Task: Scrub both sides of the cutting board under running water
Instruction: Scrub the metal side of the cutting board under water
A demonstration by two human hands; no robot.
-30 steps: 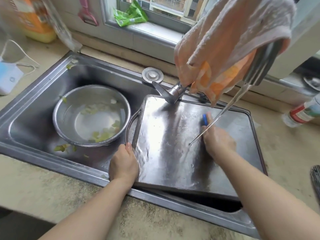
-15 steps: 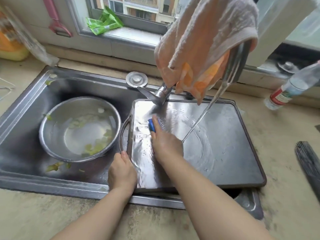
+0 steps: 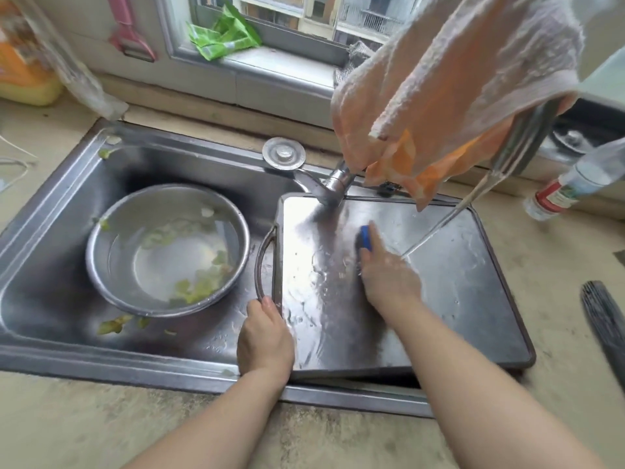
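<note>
Surface (image 3: 101, 428), speckled and beige, fills the near edge, and both bare forearms reach over it toward the sink (image 3: 50, 353). The left hand (image 3: 265, 336) grips the near left corner of the board (image 3: 456, 299), fingers curled round the edge just below its loop handle (image 3: 262, 265). The board is a wet metal sheet lying flat across the right part of the sink, its right end resting on the surface and its near edge over the sink rim. The right hand (image 3: 389, 279) presses down on the middle of the board, fingers closed over a blue scrubber (image 3: 366, 236) whose tip shows past the fingertips. A thin stream of water (image 3: 439, 221) slants down from the spout (image 3: 521, 137) and hits the board just right of that hand, spreading ripples. To the left, well apart from the board's handle, a steel bowl (image 3: 111, 265) sits in the sink holding water and green scraps; more scraps lie on the sink floor beside it. A dark brush (image 3: 605, 319) lies on the surface at the right edge. Farther back, the tap base (image 3: 338, 181) stands at the board's far edge, with a round plug (image 3: 283, 153) beside it. An orange cloth (image 3: 439, 79) hangs over the spout. A bottle (image 3: 575, 184) lies tilted at the right. On the sill sits a green wrapper (image 3: 223, 37); a pink peeler (image 3: 130, 32) hangs on the wall, and a yellow jug (image 3: 23, 72) stands at the far left.
</note>
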